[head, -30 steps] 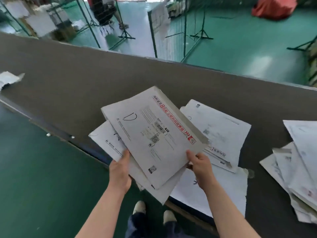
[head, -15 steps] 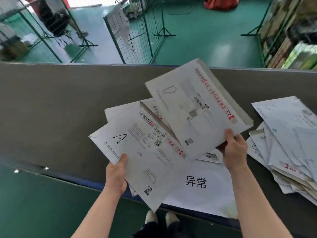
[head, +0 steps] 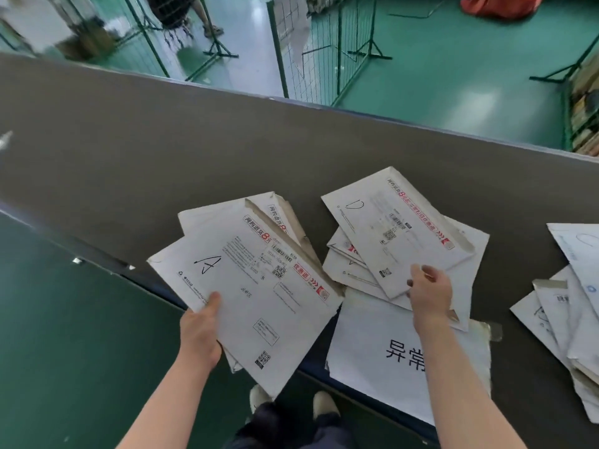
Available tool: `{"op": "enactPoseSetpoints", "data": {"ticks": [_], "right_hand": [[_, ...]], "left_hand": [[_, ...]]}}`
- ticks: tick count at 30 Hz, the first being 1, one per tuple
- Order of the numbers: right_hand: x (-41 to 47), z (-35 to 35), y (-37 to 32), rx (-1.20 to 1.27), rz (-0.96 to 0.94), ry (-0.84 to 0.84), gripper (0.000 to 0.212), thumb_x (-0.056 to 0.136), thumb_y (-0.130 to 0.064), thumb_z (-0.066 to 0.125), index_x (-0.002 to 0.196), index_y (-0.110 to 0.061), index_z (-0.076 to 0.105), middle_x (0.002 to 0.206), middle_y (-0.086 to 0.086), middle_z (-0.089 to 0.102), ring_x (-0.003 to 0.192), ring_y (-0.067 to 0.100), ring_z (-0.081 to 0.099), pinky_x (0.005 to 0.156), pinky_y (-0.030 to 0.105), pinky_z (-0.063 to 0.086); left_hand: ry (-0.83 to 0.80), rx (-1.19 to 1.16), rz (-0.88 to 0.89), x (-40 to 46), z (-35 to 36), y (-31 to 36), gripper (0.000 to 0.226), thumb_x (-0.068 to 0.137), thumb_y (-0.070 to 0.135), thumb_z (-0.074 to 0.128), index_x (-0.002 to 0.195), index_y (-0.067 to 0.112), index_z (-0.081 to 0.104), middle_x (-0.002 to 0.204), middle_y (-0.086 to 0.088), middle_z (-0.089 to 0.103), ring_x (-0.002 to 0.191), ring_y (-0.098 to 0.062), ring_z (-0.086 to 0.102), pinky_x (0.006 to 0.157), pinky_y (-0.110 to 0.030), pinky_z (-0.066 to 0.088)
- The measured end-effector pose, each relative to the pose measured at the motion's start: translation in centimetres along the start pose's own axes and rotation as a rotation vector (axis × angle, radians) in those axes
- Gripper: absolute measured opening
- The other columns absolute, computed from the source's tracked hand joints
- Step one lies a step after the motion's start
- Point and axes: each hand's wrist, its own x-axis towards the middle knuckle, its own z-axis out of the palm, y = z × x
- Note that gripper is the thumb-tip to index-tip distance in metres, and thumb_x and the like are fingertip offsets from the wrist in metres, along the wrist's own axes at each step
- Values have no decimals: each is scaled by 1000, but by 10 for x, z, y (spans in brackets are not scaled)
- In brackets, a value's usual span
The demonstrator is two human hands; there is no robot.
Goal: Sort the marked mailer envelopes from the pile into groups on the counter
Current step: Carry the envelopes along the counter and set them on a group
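Observation:
My left hand (head: pixel 199 332) grips a stack of white mailer envelopes by its lower left edge, over the counter's near edge. The top one is marked "A" (head: pixel 246 286). To its right, an envelope marked "D" (head: pixel 389 231) lies on a small pile of envelopes (head: pixel 350 270) on the dark grey counter (head: pixel 162 157). My right hand (head: pixel 429 291) is at the near right edge of the D envelope, its fingers curled on that edge.
A white sheet with black characters (head: pixel 372 351) is taped at the counter's near edge under the D pile. Another envelope pile (head: pixel 570 303) lies far right. A paper scrap (head: pixel 6 139) sits far left. Wire fencing (head: pixel 324 43) and a person (head: pixel 194 14) stand beyond the counter.
My right hand has taken the D envelope off the stack, carried it right and lowered it onto the pile on the counter. The A envelope now tops the stack in my left hand.

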Motion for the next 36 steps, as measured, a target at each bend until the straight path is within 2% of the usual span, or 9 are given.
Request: {"op": "enactPoseSetpoints", "data": {"ticks": [5,11,17,20,23,26,30,34,36], "right_hand": [[-79,108,9,-209,-83,-448,21,101,-34,63,114,-18,64,108,2,69,97,24,70,92,53,58],[-180,231,15,-324,-99,-841,51,102,-47,56,146,-24,42,128,-1,63,112,20,65,100,43,50],[-336,373,13,-288,6,-1338,48,83,-42,68,122,-14,65,116,7,77,104,28,75,90,50,56],[-412,454,15,-271,-50,-1354,69,66,-44,91,120,-10,67,114,15,76,101,38,74,88,57,59],[-477,532,14,-364,-127,-1410,49,82,-22,80,124,-3,64,115,20,75,98,41,74,82,56,62],[-523,591,-5,-456,-216,-1434,66,66,-40,92,117,-5,68,113,17,76,98,40,75,85,55,59],[-563,664,-16,-547,-315,-1444,20,90,-11,76,110,-7,71,104,12,79,95,37,76,88,56,59],[-591,741,-20,-599,-389,-1409,18,90,-11,76,107,-6,73,100,10,80,89,34,77,87,57,61],[-598,776,-18,-584,-394,-1371,21,88,-16,79,106,-7,72,98,10,80,88,35,77,85,58,61]], "left_hand": [[59,-107,15,12,-51,21,20,104,12,56,123,11,63,116,-10,72,98,-27,72,75,-38,64],[129,-475,80,27,-149,67,33,106,20,49,137,12,57,127,-9,72,112,-28,72,83,-41,63],[200,-732,146,63,-290,108,31,104,22,48,132,16,60,126,-9,73,109,-26,73,79,-38,63],[202,-735,147,90,-371,131,42,92,15,67,134,14,60,130,-11,70,114,-29,71,81,-41,62],[208,-739,155,108,-463,152,56,85,17,68,140,12,57,137,-13,66,127,-35,63,93,-47,57],[260,-853,202,122,-534,178,52,88,13,65,140,14,57,131,-10,70,116,-28,70,83,-39,62],[323,-956,282,146,-618,201,50,92,24,52,141,12,57,134,-12,68,121,-30,66,95,-40,59],[359,-850,259,196,-677,224,68,84,36,74,144,10,57,140,-17,62,127,-35,61,95,-42,58],[378,-715,218,223,-693,240,57,83,23,76,136,9,61,132,-18,68,117,-34,68,89,-41,62]]}}
